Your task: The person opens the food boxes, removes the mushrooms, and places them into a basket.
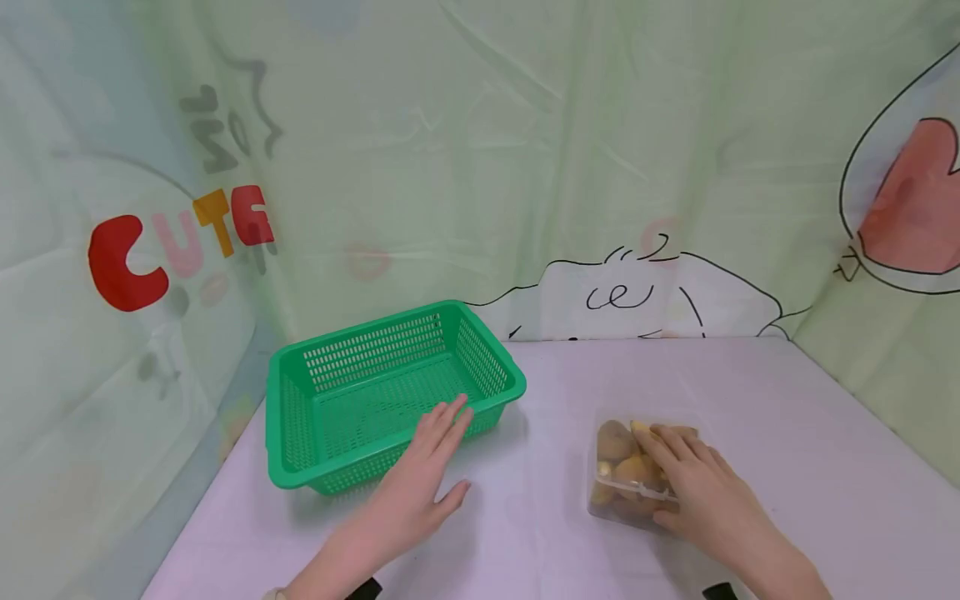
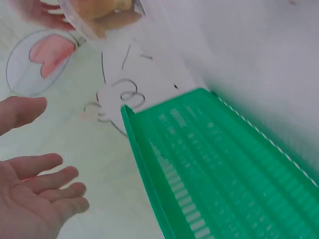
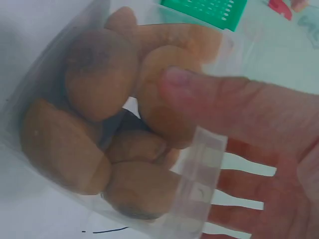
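Observation:
My left hand (image 1: 420, 483) is held near the front right corner of an empty green plastic basket (image 1: 408, 450), its fingers spread and nothing in them. In the left wrist view the same hand (image 2: 35, 189) shows a bare palm beside the basket's long wall. At the right, a clear plastic box (image 1: 600, 508) holds several rounded brown and orange-yellow pieces (image 1: 617, 440). My right hand (image 1: 708, 500) lies over the box with straight fingers across its top. In the right wrist view the thumb (image 3: 209, 94) overlaps the box's side, and the fingers pass behind its rim (image 3: 209, 164).
A pale lilac table (image 1: 555, 500) carries both the basket and the box. Behind it hangs a light green curtain (image 1: 480, 167) with cartoon drawings, and red and orange letters at the left. Dark straps (image 1: 363, 590) show by both wrists.

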{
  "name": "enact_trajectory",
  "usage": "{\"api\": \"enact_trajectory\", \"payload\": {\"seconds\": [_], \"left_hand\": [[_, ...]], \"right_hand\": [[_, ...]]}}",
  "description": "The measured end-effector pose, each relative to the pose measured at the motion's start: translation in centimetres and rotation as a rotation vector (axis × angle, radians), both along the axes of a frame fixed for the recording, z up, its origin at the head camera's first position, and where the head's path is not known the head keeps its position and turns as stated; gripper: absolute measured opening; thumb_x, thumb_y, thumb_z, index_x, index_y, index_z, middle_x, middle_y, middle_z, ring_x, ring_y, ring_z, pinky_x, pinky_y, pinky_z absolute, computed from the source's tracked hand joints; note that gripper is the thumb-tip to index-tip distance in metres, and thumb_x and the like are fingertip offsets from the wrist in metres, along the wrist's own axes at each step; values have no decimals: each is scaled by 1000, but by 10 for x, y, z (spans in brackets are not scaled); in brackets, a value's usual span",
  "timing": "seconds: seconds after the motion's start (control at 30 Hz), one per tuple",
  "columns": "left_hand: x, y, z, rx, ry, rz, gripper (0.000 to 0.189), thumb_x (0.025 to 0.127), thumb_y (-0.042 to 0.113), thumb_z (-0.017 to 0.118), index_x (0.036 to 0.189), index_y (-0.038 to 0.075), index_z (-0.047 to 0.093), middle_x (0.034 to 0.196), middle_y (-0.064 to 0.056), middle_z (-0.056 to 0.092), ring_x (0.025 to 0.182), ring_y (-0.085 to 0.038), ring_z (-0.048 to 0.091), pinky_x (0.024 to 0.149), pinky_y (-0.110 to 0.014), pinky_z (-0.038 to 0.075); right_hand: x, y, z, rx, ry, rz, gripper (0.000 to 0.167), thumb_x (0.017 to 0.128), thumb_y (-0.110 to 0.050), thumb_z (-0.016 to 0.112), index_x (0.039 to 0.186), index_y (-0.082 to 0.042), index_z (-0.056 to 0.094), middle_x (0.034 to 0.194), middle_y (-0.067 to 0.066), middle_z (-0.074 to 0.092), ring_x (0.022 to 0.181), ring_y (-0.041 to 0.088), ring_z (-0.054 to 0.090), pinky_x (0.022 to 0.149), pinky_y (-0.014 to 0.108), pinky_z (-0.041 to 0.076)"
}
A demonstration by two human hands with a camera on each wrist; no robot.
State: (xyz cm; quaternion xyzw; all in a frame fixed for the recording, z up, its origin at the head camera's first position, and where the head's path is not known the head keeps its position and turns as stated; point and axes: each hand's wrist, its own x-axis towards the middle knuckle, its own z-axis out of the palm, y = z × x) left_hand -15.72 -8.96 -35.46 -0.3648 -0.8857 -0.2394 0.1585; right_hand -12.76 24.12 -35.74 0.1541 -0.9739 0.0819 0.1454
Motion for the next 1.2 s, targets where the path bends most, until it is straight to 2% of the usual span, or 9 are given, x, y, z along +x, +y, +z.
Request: {"api": "enact_trajectory", "payload": {"seconds": [0.1,0.2,0.37,0.47,0.63,0.77,0.87,1.0,1.2], "left_hand": [[-5,20,0,-1,-1,-106,70,85,9,66,143,-2,27,152,-9,16,138,-26,14,110,-41,14],[-11,41,-4,-70,-16,-167,69,86,11,64,143,-3,26,150,-13,19,137,-26,14,110,-41,15],[-20,74,-16,-237,-46,-187,73,85,19,67,143,-3,26,149,-16,23,136,-29,19,109,-39,21],[-27,91,-22,-289,-62,-199,77,84,23,69,144,-2,25,149,-15,21,136,-29,20,109,-36,20],[-43,117,-32,-234,-68,-231,81,82,30,71,145,5,28,151,-12,15,136,-29,19,108,-34,23],[-50,130,-39,-158,-88,-246,76,81,36,71,143,10,35,152,-8,15,137,-26,18,106,-33,28],[-51,133,-42,-118,-106,-254,74,81,36,70,141,8,38,151,-7,20,136,-25,20,108,-30,23],[-50,136,-41,-86,-85,-273,75,79,31,73,140,4,39,149,-10,26,134,-25,26,108,-29,19],[-47,146,-39,-82,-78,-293,73,78,27,74,138,2,41,148,-11,28,134,-24,26,109,-29,19]], "right_hand": [[0,3,-2,10,43,4,82,58,-20,87,129,0,51,124,24,50,111,45,44,87,63,38],[2,3,-4,19,81,8,77,59,-22,86,126,0,54,121,23,53,108,44,47,85,60,41],[5,0,-4,20,96,19,71,57,-14,87,121,0,58,116,20,56,103,43,52,81,57,44],[5,-3,-4,27,111,25,66,58,-8,85,118,0,60,115,20,57,101,42,54,79,55,46],[5,-7,-5,63,168,54,61,57,-5,85,112,4,61,113,23,57,98,40,54,73,53,50],[4,-14,-10,168,213,81,60,58,-7,85,110,9,59,111,28,56,96,43,54,70,53,51],[5,-20,-14,285,241,93,59,61,-8,83,108,14,56,110,35,54,94,49,54,70,55,51],[5,-24,-15,417,283,81,57,63,-9,82,105,17,54,106,40,53,89,54,55,71,55,51],[7,-17,-10,491,272,73,58,59,-15,81,102,15,56,101,39,57,83,52,58,66,51,53]]}}
